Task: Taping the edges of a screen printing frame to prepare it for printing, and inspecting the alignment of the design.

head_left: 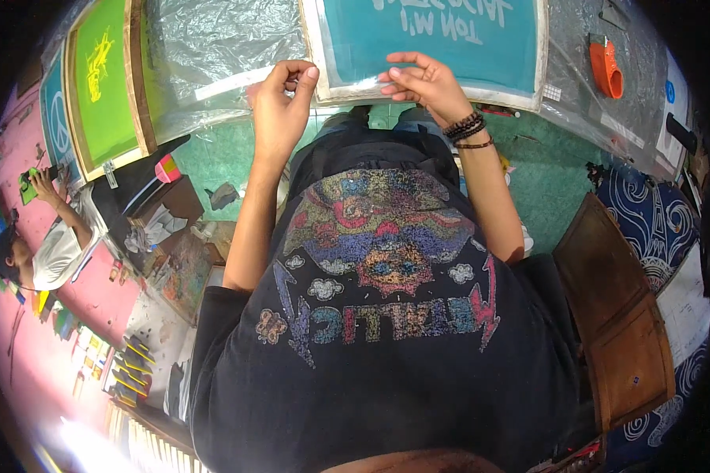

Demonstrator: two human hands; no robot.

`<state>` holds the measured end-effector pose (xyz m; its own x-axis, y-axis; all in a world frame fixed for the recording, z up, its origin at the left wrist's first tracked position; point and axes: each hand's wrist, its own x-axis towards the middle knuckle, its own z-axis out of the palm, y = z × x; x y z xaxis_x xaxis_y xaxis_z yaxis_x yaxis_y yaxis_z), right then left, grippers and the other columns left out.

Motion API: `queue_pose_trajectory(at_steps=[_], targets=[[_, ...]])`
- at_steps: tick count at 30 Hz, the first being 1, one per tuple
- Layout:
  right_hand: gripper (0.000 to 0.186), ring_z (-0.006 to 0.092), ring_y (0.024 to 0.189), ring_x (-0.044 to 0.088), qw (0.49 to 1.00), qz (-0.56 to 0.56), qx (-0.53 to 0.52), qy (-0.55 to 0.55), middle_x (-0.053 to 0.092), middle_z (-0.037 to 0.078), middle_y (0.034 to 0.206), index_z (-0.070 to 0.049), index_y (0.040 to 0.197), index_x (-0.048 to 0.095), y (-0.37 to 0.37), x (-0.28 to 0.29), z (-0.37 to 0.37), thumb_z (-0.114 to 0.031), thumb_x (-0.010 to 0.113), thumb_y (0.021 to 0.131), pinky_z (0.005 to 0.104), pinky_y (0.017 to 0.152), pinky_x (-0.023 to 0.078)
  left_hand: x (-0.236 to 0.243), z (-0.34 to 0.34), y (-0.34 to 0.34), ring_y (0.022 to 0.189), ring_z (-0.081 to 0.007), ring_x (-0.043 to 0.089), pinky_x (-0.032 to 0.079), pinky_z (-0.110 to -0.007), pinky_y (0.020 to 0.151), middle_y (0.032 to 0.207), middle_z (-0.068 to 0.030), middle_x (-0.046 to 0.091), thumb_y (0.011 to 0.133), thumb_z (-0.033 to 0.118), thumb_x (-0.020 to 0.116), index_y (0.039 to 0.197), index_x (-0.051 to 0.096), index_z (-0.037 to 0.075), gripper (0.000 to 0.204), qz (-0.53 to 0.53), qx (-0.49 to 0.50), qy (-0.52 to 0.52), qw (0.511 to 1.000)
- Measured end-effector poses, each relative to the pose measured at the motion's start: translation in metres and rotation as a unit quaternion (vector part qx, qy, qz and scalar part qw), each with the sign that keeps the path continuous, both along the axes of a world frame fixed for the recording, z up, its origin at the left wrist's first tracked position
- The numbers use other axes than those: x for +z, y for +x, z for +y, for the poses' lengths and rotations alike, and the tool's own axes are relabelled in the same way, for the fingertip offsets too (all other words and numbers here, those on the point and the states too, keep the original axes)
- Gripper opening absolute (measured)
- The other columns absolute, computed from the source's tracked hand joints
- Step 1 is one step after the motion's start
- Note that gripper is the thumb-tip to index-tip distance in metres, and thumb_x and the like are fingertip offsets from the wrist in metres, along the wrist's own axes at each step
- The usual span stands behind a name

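Note:
A silk-screen frame (542, 47) with teal mesh and pale, upside-down lettering lies at the far side of me. My left hand (282, 110) is held at its near left corner, with thumb and fingers pinched together; whatever may be between them is too small to make out. Over the near edge of the mesh, my right hand (432, 88) has its fingers apart and appears to hold nothing. A glossy, see-through band (359, 85) shows on the mesh between my hands. Dark beaded bracelets (465, 128) circle my right wrist.
Wrinkled clear plastic (213, 47) covers the table. To the left stands a lime-green screen frame (138, 87). An orange plastic tool (605, 69) lies at the right. A brown wooden panel (607, 307) is beside me. At far left, another person (63, 244) holds a green object.

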<state>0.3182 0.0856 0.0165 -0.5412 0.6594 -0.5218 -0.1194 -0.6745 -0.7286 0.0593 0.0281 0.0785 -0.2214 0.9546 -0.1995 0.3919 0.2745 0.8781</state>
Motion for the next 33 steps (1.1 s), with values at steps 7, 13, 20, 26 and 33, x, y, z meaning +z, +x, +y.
queue_pose_trajectory(at_steps=[7,13,20,26,33], targets=[[0.027,0.0174,0.091,0.075,0.970,-0.173,-0.044,0.168,0.076,0.010,0.104,0.000,0.112,0.074,-0.002,-0.022,0.028,-0.020,0.076,0.094,0.0289,0.079,0.062,-0.053,0.013,-0.001,0.071,-0.0092,0.059,0.050,-0.027,0.066,0.088,-0.0047,0.072,0.097,0.022,0.070,0.109,0.072,0.002,0.023,-0.016,0.056,-0.033,0.998],[0.029,0.0149,0.089,0.074,0.969,-0.186,-0.047,0.157,0.076,0.008,0.102,0.000,0.113,0.075,-0.006,-0.030,0.048,-0.018,0.079,0.091,0.0269,0.079,0.061,-0.082,0.026,-0.007,0.074,-0.0075,0.059,0.048,-0.023,0.066,0.090,-0.0042,0.070,0.100,0.021,0.068,0.115,0.070,0.000,0.026,-0.009,0.044,-0.023,0.999],[0.028,0.0110,0.086,0.073,0.902,-0.366,-0.008,0.229,0.077,0.005,0.095,-0.002,0.105,0.077,-0.009,-0.017,0.054,-0.021,0.084,0.087,0.0230,0.074,0.059,-0.081,0.028,-0.004,0.073,-0.0098,0.063,0.050,-0.026,0.065,0.087,-0.0061,0.073,0.096,0.024,0.072,0.116,0.073,0.005,0.027,0.019,0.069,-0.002,0.997],[0.032,0.0116,0.078,0.074,0.944,-0.234,-0.115,0.203,0.078,0.007,0.088,-0.006,0.100,0.080,-0.009,-0.049,0.051,-0.030,0.087,0.082,0.0267,0.074,0.061,-0.082,0.029,-0.002,0.063,-0.0093,0.060,0.049,-0.028,0.060,0.084,-0.0065,0.074,0.094,0.024,0.074,0.118,0.074,0.010,0.029,0.055,0.079,0.001,0.995],[0.031,0.0129,0.085,0.074,0.929,-0.304,-0.098,0.188,0.078,0.008,0.094,0.001,0.100,0.077,-0.014,-0.041,0.055,-0.023,0.087,0.083,0.0257,0.076,0.061,-0.081,0.032,-0.002,0.076,-0.0077,0.065,0.051,-0.024,0.068,0.084,-0.0077,0.073,0.094,0.017,0.076,0.123,0.068,-0.004,0.036,0.030,0.080,0.002,0.996]])
